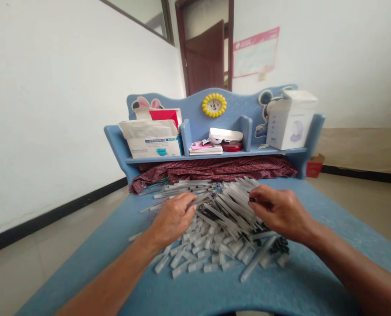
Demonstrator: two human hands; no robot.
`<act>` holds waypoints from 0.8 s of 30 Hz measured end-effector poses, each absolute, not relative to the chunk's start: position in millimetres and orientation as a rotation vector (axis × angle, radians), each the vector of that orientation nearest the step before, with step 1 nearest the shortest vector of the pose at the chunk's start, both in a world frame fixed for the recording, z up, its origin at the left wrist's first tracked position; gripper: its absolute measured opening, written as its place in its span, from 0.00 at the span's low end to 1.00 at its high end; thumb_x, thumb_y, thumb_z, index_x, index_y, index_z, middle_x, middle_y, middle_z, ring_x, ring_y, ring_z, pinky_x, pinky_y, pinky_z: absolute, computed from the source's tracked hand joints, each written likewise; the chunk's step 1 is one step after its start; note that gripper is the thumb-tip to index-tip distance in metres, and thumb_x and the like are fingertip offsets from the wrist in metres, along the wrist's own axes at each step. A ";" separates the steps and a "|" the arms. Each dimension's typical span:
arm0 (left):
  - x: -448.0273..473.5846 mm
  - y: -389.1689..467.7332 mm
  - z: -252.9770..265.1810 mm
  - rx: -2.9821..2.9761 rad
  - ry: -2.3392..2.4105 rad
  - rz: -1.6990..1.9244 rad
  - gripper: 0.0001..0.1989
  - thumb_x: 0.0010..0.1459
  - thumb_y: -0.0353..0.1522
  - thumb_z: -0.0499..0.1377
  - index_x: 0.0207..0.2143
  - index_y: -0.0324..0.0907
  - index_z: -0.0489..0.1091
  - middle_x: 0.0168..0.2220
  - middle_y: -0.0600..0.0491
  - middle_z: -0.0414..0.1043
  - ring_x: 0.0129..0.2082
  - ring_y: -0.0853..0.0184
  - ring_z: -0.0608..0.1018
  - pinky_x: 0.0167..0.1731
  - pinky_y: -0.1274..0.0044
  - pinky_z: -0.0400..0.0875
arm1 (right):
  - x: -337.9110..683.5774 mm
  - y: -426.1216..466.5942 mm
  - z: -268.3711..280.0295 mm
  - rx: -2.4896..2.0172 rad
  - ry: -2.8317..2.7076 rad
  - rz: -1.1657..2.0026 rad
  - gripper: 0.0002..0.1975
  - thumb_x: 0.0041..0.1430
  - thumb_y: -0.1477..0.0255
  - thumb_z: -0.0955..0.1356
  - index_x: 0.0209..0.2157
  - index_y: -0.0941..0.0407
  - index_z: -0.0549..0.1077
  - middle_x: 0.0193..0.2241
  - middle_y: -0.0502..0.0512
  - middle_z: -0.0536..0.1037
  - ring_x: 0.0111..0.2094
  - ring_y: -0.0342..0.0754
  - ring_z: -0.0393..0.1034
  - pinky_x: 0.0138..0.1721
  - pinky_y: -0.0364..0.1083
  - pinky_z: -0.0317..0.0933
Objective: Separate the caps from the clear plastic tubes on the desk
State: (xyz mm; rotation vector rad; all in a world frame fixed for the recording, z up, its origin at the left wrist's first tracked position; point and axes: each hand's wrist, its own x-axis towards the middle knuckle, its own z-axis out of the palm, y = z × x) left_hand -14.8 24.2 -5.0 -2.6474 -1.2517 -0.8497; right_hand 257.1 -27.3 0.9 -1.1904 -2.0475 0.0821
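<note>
Evidently, blue tabletop (146,285): its smooth, speckled surface is spreading beneath both hands' fingers.
Short caps (181,268): blunt, translucent plastic sleeves are lying loose nearer than the fingertips, probably spread so for easy picking.
Left hand (175,215): its fingers are curling together beside a slim tube (200,199); blur is hiding whether they are gripping it.
Right hand (281,213): thumb and forefinger are pinching a small black piece (252,199), one end poking out, perhaps for control.
Long tubes (230,204): straight, frosted and thin, they are fanning between the two hands' fingers and beyond, likely bunched within reach of either.
Checked cloth (241,169): crumpled red fabric is lying beyond the fingertips, seemingly tucked under the shelf.
Blue shelf (235,105): farther off, its wavy back is bearing a round, yellow-petalled clock (214,105).
</note>
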 end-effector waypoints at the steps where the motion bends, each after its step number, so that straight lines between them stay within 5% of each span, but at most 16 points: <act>1: -14.6 23.9 -5.2 -2.650 -1.229 -0.858 0.09 0.58 0.28 0.51 0.38 0.39 0.70 0.35 0.50 0.74 0.36 0.65 0.76 0.38 0.75 0.70 | 261.9 -26.6 5.8 -1.234 -2.081 0.149 0.04 0.54 0.75 0.63 0.31 0.56 0.70 0.17 0.45 0.68 0.18 0.38 0.60 0.22 0.39 0.52; 14: -7.8 19.3 -8.5 -2.645 -1.046 -0.881 0.12 0.61 0.30 0.49 0.41 0.37 0.71 0.36 0.47 0.76 0.35 0.64 0.78 0.39 0.74 0.72 | 286.5 -13.9 12.9 -1.736 -2.670 0.216 0.08 0.43 0.78 0.65 0.26 0.56 0.75 0.24 0.52 0.75 0.24 0.43 0.63 0.25 0.42 0.50; 18: -7.1 17.8 -11.8 -2.676 -0.972 -0.883 0.14 0.63 0.31 0.48 0.43 0.36 0.70 0.37 0.47 0.76 0.36 0.63 0.78 0.37 0.74 0.73 | 289.2 -13.8 16.1 -1.748 -2.566 0.224 0.04 0.46 0.75 0.66 0.24 0.56 0.74 0.21 0.51 0.74 0.22 0.42 0.62 0.24 0.41 0.50; 24: -1.6 7.5 -13.3 -2.713 -0.787 -0.854 0.13 0.64 0.30 0.49 0.46 0.35 0.69 0.34 0.47 0.74 0.32 0.65 0.77 0.32 0.76 0.72 | 275.7 -22.8 14.6 -1.407 -2.208 0.185 0.11 0.58 0.66 0.64 0.27 0.57 0.72 0.20 0.49 0.72 0.21 0.41 0.64 0.24 0.41 0.55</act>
